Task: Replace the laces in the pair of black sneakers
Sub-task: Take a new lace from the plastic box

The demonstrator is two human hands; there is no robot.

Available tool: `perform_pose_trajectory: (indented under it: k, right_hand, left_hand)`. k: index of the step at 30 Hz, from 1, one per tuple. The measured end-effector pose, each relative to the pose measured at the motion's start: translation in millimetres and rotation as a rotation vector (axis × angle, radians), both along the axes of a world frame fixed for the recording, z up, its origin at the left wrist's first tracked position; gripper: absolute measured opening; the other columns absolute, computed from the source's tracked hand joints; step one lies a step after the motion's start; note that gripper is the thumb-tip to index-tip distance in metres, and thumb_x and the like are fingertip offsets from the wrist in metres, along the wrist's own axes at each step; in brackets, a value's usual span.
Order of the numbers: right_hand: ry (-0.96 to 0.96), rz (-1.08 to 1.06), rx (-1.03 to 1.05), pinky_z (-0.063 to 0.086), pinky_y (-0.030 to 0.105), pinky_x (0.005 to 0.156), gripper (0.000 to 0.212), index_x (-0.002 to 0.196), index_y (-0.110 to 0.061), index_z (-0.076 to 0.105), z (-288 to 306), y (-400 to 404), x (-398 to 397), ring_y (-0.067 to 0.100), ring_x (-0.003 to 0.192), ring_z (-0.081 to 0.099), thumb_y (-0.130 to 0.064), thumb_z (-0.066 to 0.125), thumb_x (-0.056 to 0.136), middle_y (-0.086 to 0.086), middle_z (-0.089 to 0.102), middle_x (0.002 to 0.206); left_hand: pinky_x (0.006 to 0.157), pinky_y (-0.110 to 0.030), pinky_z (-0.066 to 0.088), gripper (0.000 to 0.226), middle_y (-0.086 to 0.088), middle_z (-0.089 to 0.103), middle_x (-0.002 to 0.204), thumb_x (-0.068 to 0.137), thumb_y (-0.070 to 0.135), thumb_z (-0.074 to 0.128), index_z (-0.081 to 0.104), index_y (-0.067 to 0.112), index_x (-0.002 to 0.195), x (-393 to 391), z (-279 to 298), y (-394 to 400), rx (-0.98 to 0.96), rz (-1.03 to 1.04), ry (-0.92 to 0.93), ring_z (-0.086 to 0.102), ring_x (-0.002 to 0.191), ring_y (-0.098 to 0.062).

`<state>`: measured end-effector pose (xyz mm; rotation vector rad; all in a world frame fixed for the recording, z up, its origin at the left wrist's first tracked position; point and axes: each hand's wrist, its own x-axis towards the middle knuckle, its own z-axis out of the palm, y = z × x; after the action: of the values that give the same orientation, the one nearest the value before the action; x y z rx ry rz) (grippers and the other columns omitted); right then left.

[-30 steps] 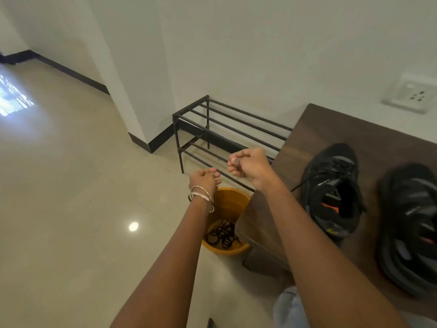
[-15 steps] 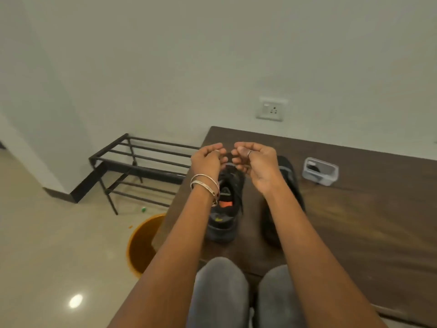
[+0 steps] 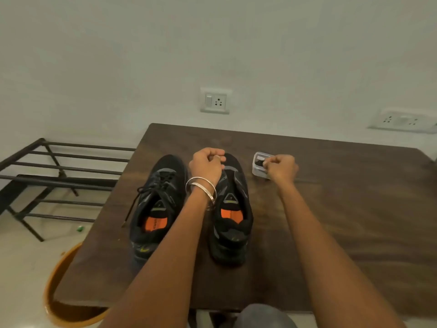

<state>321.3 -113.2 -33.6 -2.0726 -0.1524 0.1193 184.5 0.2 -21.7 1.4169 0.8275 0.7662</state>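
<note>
Since the earlier frame the hands have parted: they were fingertip to fingertip above the shoes, and the right hand point(image 3: 281, 168) has now travelled right to the small clear container point(image 3: 257, 165) on the table point(image 3: 343, 209). Its fingers are curled at the container's rim; whether they pinch anything inside cannot be told. The left hand point(image 3: 207, 165), bangles point(image 3: 201, 188) at the wrist, is curled into a loose fist over the toe of the right sneaker point(image 3: 233, 209); no lace is visible in it. Both black sneakers stand side by side, toes toward the wall. The left sneaker point(image 3: 157, 204) carries a black lace point(image 3: 134, 204), loosened and trailing off its left side. The right sneaker shows no lace. An orange bin point(image 3: 56, 301) sits below the table's left edge, beside a black rack point(image 3: 47, 176).
</note>
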Motion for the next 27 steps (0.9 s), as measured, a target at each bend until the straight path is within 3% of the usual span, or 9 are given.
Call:
perform_pose_trajectory:
  k: [2, 5, 8, 11, 15, 21, 25, 27]
  right_hand:
    - [-0.116, 0.014, -0.190, 0.052, 0.031, 0.085, 0.014, 0.091, -0.002, 0.077, -6.1, 6.3, 32.9, 0.027, 0.101, 0.065, -0.002, 0.063, 0.089, 0.016, 0.073, 0.099]
    - [-0.198, 0.117, -0.481, 0.053, 0.035, 0.075, 0.014, 0.097, 0.003, 0.070, -7.2, 16.4, 62.2, 0.032, 0.092, 0.065, -0.009, 0.065, 0.091, 0.018, 0.069, 0.101]
    - [-0.155, 0.249, -0.710, 0.046, 0.036, 0.070, 0.024, 0.092, -0.002, 0.054, -6.6, 30.8, 69.0, 0.031, 0.085, 0.055, -0.019, 0.071, 0.090, 0.015, 0.058, 0.098]
    - [-0.098, 0.319, -0.829, 0.044, 0.037, 0.073, 0.023, 0.103, -0.004, 0.056, -10.2, 40.2, 74.3, 0.034, 0.098, 0.058, -0.022, 0.067, 0.092, 0.019, 0.060, 0.115]
    - [-0.063, 0.326, -0.923, 0.041, 0.038, 0.080, 0.031, 0.124, -0.005, 0.057, -14.7, 49.7, 72.3, 0.036, 0.115, 0.056, -0.020, 0.059, 0.097, 0.017, 0.058, 0.127]
    - [-0.044, 0.349, -0.927, 0.042, 0.041, 0.081, 0.015, 0.104, -0.008, 0.052, -17.8, 52.2, 76.3, 0.037, 0.114, 0.056, -0.019, 0.057, 0.096, 0.017, 0.057, 0.125]
    - [-0.066, 0.422, -0.894, 0.047, 0.041, 0.080, 0.017, 0.103, -0.007, 0.050, -20.8, 47.5, 83.1, 0.034, 0.100, 0.056, -0.019, 0.059, 0.094, 0.015, 0.058, 0.114]
    - [-0.063, 0.404, -0.819, 0.049, 0.040, 0.078, 0.020, 0.092, -0.003, 0.052, -20.6, 45.0, 87.4, 0.033, 0.096, 0.059, -0.021, 0.063, 0.092, 0.015, 0.059, 0.107]
  left_hand:
    - [0.068, -0.021, 0.056, 0.024, 0.000, 0.070, 0.081, 0.093, 0.002, 0.053, 0.070, 0.017, 0.088, 11.4, -7.7, 5.3, 0.057, 0.012, 0.020, 0.064, 0.067, -0.009]
    - [0.064, -0.019, 0.054, 0.027, 0.002, 0.069, 0.079, 0.094, 0.002, 0.051, 0.069, 0.020, 0.086, 20.6, -13.4, 12.2, 0.127, 0.029, 0.042, 0.064, 0.069, -0.009]
    - [0.067, -0.023, 0.057, 0.030, 0.005, 0.069, 0.077, 0.094, 0.002, 0.051, 0.068, 0.024, 0.083, 26.3, -21.9, 22.3, 0.157, 0.049, 0.050, 0.065, 0.069, -0.011]
    - [0.074, -0.029, 0.058, 0.034, 0.007, 0.069, 0.076, 0.093, 0.002, 0.052, 0.067, 0.028, 0.078, 25.8, -26.4, 27.7, 0.158, 0.044, 0.062, 0.066, 0.072, -0.013]
    - [0.080, -0.032, 0.059, 0.032, 0.006, 0.069, 0.076, 0.093, 0.002, 0.052, 0.067, 0.026, 0.079, 21.9, -30.5, 30.7, 0.147, 0.027, 0.064, 0.065, 0.071, -0.012]
    - [0.074, -0.031, 0.059, 0.032, 0.006, 0.068, 0.073, 0.093, 0.001, 0.051, 0.067, 0.025, 0.078, 21.0, -29.1, 31.2, 0.135, 0.039, 0.063, 0.063, 0.065, -0.010]
    - [0.074, -0.029, 0.059, 0.031, 0.006, 0.069, 0.074, 0.093, 0.001, 0.052, 0.068, 0.024, 0.080, 21.9, -29.1, 30.4, 0.129, 0.038, 0.061, 0.064, 0.066, -0.010]
    - [0.073, -0.028, 0.059, 0.029, 0.006, 0.069, 0.074, 0.093, 0.001, 0.052, 0.069, 0.023, 0.082, 22.0, -29.2, 30.6, 0.120, 0.038, 0.053, 0.063, 0.065, -0.009]
